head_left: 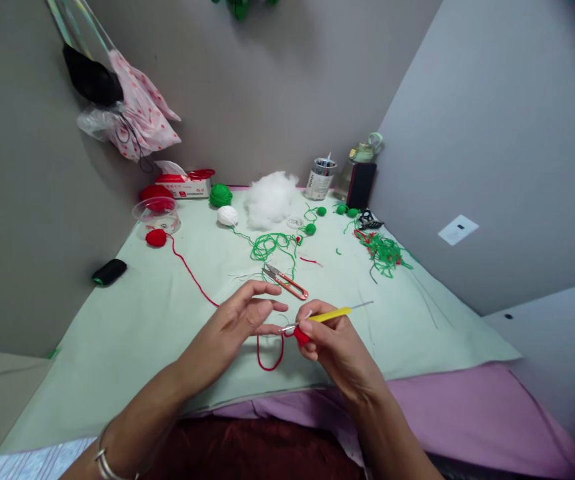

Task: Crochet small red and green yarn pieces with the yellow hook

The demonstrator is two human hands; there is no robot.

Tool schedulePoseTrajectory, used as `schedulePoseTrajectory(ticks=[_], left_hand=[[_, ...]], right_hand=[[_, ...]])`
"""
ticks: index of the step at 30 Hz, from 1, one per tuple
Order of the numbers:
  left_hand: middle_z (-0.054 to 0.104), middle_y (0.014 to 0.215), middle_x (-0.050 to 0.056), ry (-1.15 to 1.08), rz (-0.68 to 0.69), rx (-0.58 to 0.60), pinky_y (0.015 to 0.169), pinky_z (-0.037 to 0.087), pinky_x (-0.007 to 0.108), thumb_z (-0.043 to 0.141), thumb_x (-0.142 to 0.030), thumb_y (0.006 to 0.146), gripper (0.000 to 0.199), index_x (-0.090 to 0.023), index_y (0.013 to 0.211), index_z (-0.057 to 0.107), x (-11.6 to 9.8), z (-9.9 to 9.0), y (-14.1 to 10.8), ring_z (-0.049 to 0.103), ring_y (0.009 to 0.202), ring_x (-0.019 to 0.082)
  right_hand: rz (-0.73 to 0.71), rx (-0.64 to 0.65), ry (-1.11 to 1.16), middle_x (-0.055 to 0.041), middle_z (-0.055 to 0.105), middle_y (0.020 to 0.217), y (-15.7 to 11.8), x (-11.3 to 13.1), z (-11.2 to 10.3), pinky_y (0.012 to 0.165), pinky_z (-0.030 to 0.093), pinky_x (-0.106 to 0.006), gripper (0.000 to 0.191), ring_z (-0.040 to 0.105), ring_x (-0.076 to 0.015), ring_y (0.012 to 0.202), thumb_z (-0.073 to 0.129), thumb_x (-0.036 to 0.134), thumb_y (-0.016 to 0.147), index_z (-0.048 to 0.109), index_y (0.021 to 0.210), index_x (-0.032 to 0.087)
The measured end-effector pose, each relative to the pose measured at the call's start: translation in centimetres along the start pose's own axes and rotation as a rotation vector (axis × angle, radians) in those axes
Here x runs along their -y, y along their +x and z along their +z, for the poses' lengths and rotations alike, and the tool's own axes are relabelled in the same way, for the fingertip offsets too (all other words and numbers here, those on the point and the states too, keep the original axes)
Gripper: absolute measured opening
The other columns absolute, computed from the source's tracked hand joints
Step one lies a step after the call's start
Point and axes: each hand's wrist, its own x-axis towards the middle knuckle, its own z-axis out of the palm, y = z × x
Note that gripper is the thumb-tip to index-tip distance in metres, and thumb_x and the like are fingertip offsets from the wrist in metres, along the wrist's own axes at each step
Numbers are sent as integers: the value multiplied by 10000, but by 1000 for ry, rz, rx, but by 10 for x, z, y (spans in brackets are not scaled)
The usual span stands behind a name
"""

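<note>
My right hand [335, 343] is closed on a crochet hook with a yellow handle [328, 315]. A small red crochet piece [301, 335] is pinched in the same fingers. The hook's silver end points left, close to the fingertips of my left hand [235, 323]. My left hand has its fingers stretched and apart, with red yarn running by it. A loop of that yarn [270, 369] hangs between the hands. On the left, the strand leads back to a red yarn ball [156, 238]. Orange-handled thread snips [287, 283] lie just beyond my fingers.
Behind are tangled green yarn [270, 247], white stuffing [270, 200], a white yarn ball [227, 215] and a green one [220, 195]. Yarn scraps [385, 255] lie to the right, below a phone [361, 186] and a can [320, 180]. A clear tub [167, 217] stands left.
</note>
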Motion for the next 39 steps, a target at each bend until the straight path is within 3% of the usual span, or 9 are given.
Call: schedulePoseTrajectory(ticks=[4, 9, 11, 16, 20, 23, 27, 32, 39], left_hand=[[626, 1396, 112, -90, -12, 11, 1036, 604, 435, 597, -535, 1034, 351, -251, 1233, 657, 9, 11, 4, 609, 1354, 299], [686, 1302, 75, -342, 159, -200, 1114, 560, 490, 535, -396, 1074, 221, -231, 1043, 679, 10, 29, 8, 624, 1345, 273], [726, 1229, 63, -373, 208, -258, 1171, 509, 523, 456, -374, 1096, 339, -224, 852, 638, 10, 34, 8, 637, 1348, 273], [811, 1100, 76, 170, 446, -250, 1312, 266, 565, 327, -423, 1123, 613, -247, 584, 557, 19, 25, 6, 524, 1483, 300], [798, 1260, 92, 658, 600, -232, 1335, 135, 604, 489, -338, 1070, 408, -252, 779, 762, 25, 15, 9, 466, 1522, 323], [763, 1346, 92, 534, 453, -255, 1316, 208, 587, 582, -313, 1026, 262, -249, 983, 832, 25, 19, 11, 428, 1545, 320], [800, 1201, 49, -37, 147, -288, 1181, 435, 457, 725, -367, 952, 165, -275, 986, 858, 21, 25, 13, 633, 1307, 275], [787, 1022, -12, -267, 106, -522, 878, 495, 230, 875, -324, 825, 140, -289, 961, 881, 21, 18, 17, 626, 892, 123], [722, 793, -13, -297, 5, -244, 735, 506, 238, 950, -307, 725, 391, -260, 1105, 873, 24, 41, 9, 626, 750, 127]], right_hand=[[-24, 21, -66, 70, 530, 516, -7, 1, 1, 435, 318, -210, 332, 412, -64, 435, 948, 381, 688, 685, 742, 187], [-21, 35, -77, 75, 530, 525, -10, -1, 0, 436, 315, -217, 340, 407, -60, 427, 948, 392, 691, 687, 756, 183], [-14, 30, -69, 73, 533, 523, -10, -2, 1, 436, 312, -216, 343, 411, -61, 426, 950, 391, 685, 686, 755, 184], [11, 31, -58, 68, 548, 527, -10, -3, 2, 440, 317, -207, 345, 423, -59, 430, 952, 390, 677, 686, 747, 182], [5, 36, -48, 69, 547, 523, -9, -3, 2, 437, 312, -202, 357, 422, -54, 423, 956, 394, 672, 677, 730, 180], [-2, 35, -50, 64, 562, 532, -9, -4, 3, 439, 319, -201, 357, 439, -57, 430, 958, 389, 675, 675, 732, 179], [-21, 26, -50, 59, 596, 566, -9, -5, 2, 449, 343, -195, 334, 471, -60, 442, 962, 353, 685, 699, 804, 184], [-189, 24, -50, 42, 630, 607, -11, -5, -3, 453, 375, -199, 287, 511, -73, 465, 947, 355, 723, 710, 759, 196], [-723, -93, -586, 11, 709, 773, -13, -3, 5, 641, 509, -240, 97, 640, -119, 697, 808, 146, 873, 769, 853, 233]])
